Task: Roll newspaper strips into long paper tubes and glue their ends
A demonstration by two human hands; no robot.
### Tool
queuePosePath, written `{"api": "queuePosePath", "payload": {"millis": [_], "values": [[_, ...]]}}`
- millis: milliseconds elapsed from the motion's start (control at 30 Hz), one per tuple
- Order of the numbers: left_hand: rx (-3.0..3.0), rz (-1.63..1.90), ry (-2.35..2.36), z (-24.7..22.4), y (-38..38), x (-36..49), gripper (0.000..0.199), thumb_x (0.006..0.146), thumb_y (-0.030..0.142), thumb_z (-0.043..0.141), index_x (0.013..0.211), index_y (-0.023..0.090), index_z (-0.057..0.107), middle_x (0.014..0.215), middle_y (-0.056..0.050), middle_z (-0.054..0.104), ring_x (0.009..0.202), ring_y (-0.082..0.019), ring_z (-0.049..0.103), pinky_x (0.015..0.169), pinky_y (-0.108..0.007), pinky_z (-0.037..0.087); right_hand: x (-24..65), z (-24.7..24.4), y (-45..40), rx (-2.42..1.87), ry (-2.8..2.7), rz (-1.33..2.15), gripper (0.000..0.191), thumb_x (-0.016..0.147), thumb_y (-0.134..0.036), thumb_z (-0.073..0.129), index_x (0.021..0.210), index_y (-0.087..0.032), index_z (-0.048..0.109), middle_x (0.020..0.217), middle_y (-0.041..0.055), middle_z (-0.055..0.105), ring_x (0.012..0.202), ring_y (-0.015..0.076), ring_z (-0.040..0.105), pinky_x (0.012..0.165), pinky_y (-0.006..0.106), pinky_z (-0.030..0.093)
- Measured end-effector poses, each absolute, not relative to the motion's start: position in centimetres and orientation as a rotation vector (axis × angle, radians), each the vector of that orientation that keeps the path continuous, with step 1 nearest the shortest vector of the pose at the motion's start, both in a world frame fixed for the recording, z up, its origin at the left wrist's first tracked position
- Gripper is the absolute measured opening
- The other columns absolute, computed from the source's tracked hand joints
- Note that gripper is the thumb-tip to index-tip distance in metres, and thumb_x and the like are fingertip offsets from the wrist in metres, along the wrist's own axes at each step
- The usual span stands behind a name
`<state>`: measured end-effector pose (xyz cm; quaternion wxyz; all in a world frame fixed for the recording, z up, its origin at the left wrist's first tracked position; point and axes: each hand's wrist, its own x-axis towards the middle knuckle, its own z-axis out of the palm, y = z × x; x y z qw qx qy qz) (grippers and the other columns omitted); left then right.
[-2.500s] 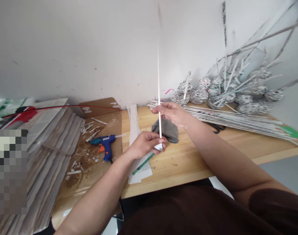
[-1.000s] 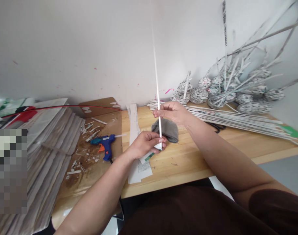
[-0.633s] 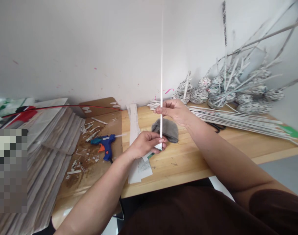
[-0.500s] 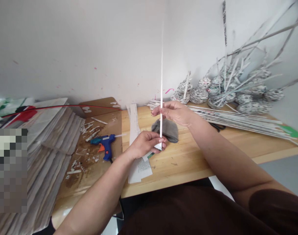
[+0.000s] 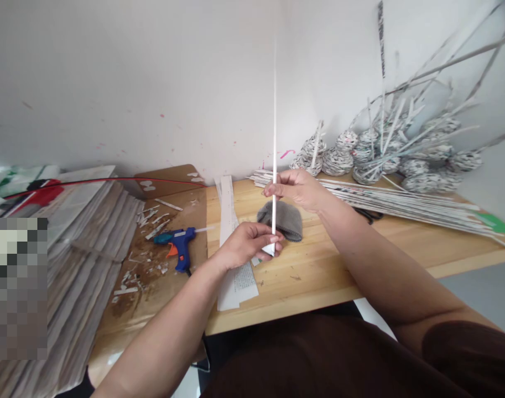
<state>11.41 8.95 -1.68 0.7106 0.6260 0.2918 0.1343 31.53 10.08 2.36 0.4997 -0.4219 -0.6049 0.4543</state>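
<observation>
A thin white rolled paper tube (image 5: 275, 127) stands upright in front of me, its upper end fading against the wall. My left hand (image 5: 256, 243) pinches its lower end, where a white flap of paper shows between the fingers. Higher up, my right hand (image 5: 296, 190) has its thumb and fingers closed round the tube. Behind the hands a grey cloth (image 5: 287, 221) lies on the table. Printed paper strips (image 5: 229, 215) lie beneath and beyond my left hand.
A blue glue gun (image 5: 180, 246) lies among paper scraps on cardboard at left, beside a tall newspaper stack (image 5: 103, 237). At right are a bundle of paper tubes (image 5: 401, 204) and several woven paper forms (image 5: 339, 157) with sticks jutting up, against the wall.
My right hand's fingers have closed in further round the tube. The tube reaches higher in view, and the white flap at its lower end shows more.
</observation>
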Motion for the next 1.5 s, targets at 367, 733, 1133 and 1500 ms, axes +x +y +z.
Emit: {"api": "queuePosePath", "payload": {"millis": [367,733,1133,1500], "values": [[1.4,0.301,0.647,-1.9,9.0,11.4,0.036,0.074,0.043,0.071,0.095,0.013,0.07,0.086,-0.009,0.07,0.072,-0.016,0.063,0.059,-0.025,0.05,31.5,2.5,10.1,-1.0,-1.402,1.167,0.033,0.065,-0.044,0.081,0.078,-0.016,0.072,0.082,0.0059,0.071,0.072,0.0152,0.062,0.063,0.027,0.049],[1.427,0.282,0.665,-1.7,9.1,11.4,0.034,0.075,0.039,0.07,0.097,0.014,0.07,0.088,-0.009,0.069,0.079,-0.017,0.063,0.063,-0.026,0.051,31.6,2.7,9.8,-0.979,-1.536,1.174,0.033,0.068,-0.045,0.078,0.082,-0.016,0.072,0.088,0.007,0.072,0.084,0.0192,0.065,0.073,0.03,0.049],[1.728,0.436,0.646,0.1,8.7,10.4,0.029,0.076,0.031,0.067,0.1,0.015,0.072,0.081,-0.005,0.069,0.068,-0.013,0.058,0.063,-0.024,0.046,31.1,7.6,5.3,-1.088,-1.876,0.949,0.026,0.081,-0.039,0.067,0.091,-0.016,0.074,0.093,0.0063,0.073,0.088,0.0202,0.067,0.079,0.031,0.051],[2.227,0.494,0.966,3.3,2.0,6.7,0.014,0.08,0.024,0.062,0.085,0.021,0.074,0.075,-0.001,0.073,0.07,-0.014,0.064,0.066,-0.023,0.041,29.8,5.7,-2.6,-0.864,-1.903,0.628,0.014,0.081,-0.02,0.07,0.094,-0.023,0.074,0.088,0.0049,0.072,0.081,0.0182,0.066,0.071,0.031,0.052]]}}
